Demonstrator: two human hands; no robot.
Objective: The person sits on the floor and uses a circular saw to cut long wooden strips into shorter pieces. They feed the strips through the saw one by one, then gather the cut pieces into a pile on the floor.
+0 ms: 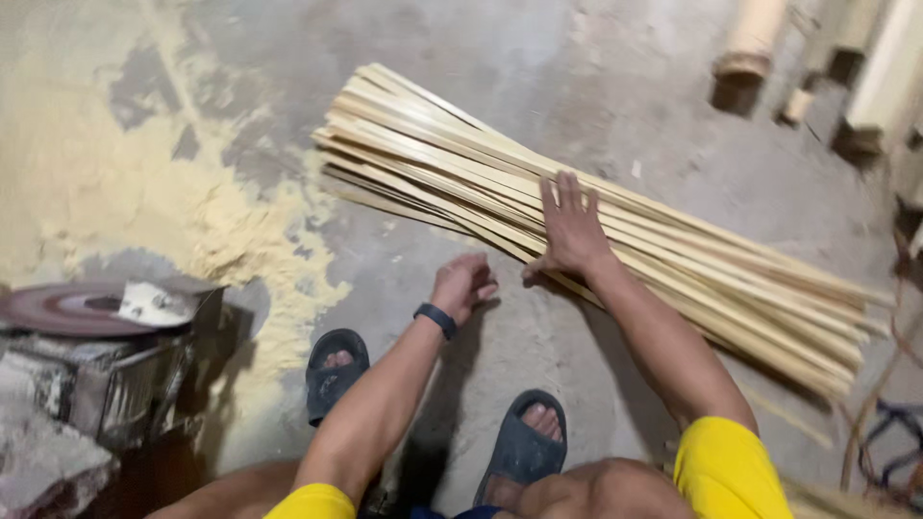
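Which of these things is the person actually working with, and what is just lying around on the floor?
In hand:
bamboo strips, spread on the floor
right hand, flat on the strips
left hand, beside the strips, fingers curled

Lying about:
sawdust
metal disc on a stand
bamboo poles
cords

This was a rough workshop where bamboo or wood got split and cut. The bare concrete floor [577, 86] was stained and gritty, and a wide drift of pale sawdust [115, 173] spread over its left side. A bundle of long, thin, light-coloured strips [461, 173] lay fanned across the floor. At the left edge stood a worn metal machine with a round disc [67, 309] on top, dusty and dull. Cut pale poles [755, 38] leaned at the upper right.
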